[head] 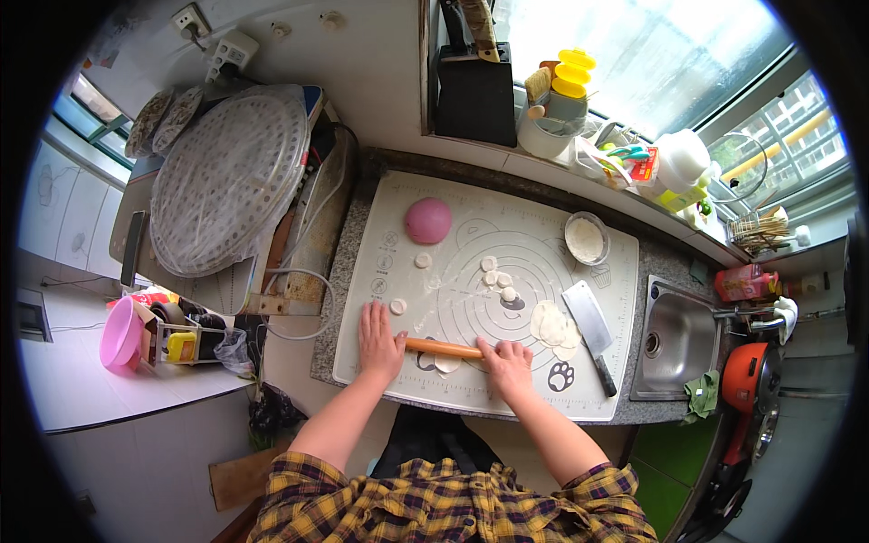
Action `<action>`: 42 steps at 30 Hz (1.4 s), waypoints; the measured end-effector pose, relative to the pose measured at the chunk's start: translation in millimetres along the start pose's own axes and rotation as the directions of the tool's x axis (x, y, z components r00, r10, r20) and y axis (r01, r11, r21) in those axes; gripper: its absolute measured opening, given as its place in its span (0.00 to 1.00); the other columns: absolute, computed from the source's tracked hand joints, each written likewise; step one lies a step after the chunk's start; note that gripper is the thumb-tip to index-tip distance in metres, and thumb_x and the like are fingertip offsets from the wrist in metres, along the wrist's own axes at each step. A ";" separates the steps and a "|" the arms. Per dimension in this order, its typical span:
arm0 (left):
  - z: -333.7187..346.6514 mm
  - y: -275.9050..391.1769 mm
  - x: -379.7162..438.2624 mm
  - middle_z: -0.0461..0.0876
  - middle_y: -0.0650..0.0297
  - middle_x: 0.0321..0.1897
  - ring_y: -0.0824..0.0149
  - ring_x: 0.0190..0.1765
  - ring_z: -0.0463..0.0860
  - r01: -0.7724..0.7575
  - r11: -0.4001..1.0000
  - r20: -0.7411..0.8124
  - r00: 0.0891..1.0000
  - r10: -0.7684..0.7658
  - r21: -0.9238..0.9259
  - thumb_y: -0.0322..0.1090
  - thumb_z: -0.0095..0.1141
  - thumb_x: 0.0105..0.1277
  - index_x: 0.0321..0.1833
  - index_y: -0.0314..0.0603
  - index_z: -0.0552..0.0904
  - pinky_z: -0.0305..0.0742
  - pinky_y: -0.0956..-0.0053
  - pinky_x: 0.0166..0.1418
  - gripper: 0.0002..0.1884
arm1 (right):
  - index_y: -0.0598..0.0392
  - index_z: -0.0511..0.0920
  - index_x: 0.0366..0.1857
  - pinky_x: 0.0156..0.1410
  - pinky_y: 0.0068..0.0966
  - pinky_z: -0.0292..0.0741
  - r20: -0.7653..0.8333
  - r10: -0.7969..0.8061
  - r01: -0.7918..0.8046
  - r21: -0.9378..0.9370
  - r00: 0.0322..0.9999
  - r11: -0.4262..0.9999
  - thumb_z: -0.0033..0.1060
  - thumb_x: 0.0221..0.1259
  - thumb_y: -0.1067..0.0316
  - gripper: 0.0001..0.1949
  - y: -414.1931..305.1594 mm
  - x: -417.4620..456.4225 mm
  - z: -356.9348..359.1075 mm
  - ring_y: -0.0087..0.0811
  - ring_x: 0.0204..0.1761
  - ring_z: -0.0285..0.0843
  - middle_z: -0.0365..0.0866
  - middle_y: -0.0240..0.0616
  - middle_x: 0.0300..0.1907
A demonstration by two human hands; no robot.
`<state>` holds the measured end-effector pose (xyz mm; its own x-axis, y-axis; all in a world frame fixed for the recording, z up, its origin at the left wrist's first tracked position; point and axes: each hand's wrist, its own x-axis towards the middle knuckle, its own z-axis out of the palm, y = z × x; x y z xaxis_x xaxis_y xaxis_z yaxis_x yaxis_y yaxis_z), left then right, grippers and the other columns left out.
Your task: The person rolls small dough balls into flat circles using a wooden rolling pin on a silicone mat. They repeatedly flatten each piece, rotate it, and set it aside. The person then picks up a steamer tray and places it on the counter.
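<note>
A wooden rolling pin (445, 348) lies across the near part of a printed pastry mat (421, 298). My left hand (381, 346) covers its left end with the fingers stretched out flat. Around its right end, my right hand (506, 366) has its fingers curled. Partly under the pin is a flat dough wrapper (447, 365). Rolled wrappers (555, 327) overlap in a pile to the right, beside a cleaver (588, 326). Several small dough pieces (504, 279) sit mid-mat, with single ones (398, 307) nearer my left hand.
At the back of the mat are an upturned pink bowl (428, 220) and a tub of flour (586, 238). A steel sink (679, 339) adjoins on the right. Plastic-covered round trays (231, 183) stand at left. A knife block (475, 95) and utensil pot (551, 125) line the windowsill.
</note>
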<state>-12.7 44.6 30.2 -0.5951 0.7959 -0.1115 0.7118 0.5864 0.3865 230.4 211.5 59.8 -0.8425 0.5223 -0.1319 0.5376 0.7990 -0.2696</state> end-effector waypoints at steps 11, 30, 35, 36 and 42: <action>1.4 1.4 -12.2 0.51 0.44 0.82 0.42 0.84 0.44 -0.035 0.999 0.044 0.998 0.034 0.022 0.44 0.55 0.72 0.80 0.29 0.56 0.40 0.50 0.86 0.40 | 0.33 0.73 0.71 0.61 0.40 0.63 0.021 -0.016 0.018 -0.086 1.000 0.996 0.53 0.65 0.68 0.28 8.6 -18.6 7.4 0.37 0.50 0.71 0.74 0.32 0.45; 5.7 -3.1 -26.9 0.49 0.42 0.82 0.43 0.84 0.44 -0.005 1.000 0.017 1.000 0.005 0.010 0.46 0.57 0.72 0.79 0.27 0.55 0.40 0.48 0.86 0.41 | 0.31 0.70 0.73 0.62 0.41 0.63 0.093 -0.021 0.034 -0.136 0.995 0.990 0.53 0.65 0.67 0.29 4.7 -29.7 10.3 0.39 0.51 0.71 0.74 0.34 0.45; 8.2 -8.0 -22.8 0.50 0.42 0.82 0.43 0.84 0.45 0.074 0.997 -0.027 0.997 -0.073 0.032 0.47 0.56 0.72 0.79 0.27 0.56 0.41 0.48 0.86 0.41 | 0.33 0.67 0.75 0.62 0.42 0.63 0.056 -0.121 0.126 -0.100 0.991 0.987 0.51 0.67 0.69 0.31 -7.0 -12.0 7.1 0.40 0.52 0.70 0.74 0.35 0.46; 1.8 -1.9 -4.6 0.50 0.42 0.82 0.42 0.84 0.46 0.076 0.996 -0.051 0.996 -0.078 -0.040 0.47 0.57 0.72 0.79 0.28 0.56 0.42 0.47 0.85 0.41 | 0.33 0.68 0.75 0.62 0.42 0.63 0.044 -0.065 0.069 -0.094 0.997 0.993 0.51 0.66 0.69 0.30 -6.9 1.7 -6.1 0.40 0.52 0.70 0.74 0.35 0.46; 10.5 -21.8 -32.3 0.51 0.42 0.82 0.41 0.83 0.47 -0.074 0.997 -0.023 0.997 0.075 0.020 0.45 0.57 0.71 0.79 0.27 0.56 0.43 0.47 0.85 0.41 | 0.32 0.69 0.74 0.60 0.42 0.62 0.056 -0.111 0.119 -0.156 0.992 0.981 0.54 0.64 0.68 0.31 -6.2 -45.2 18.6 0.40 0.50 0.71 0.73 0.33 0.43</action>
<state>-5.1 7.7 15.8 -0.5486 0.8338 -0.0613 0.7613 0.5286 0.3755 264.5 177.5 49.7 -0.8977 0.4129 -0.1541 0.4327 0.8920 -0.1308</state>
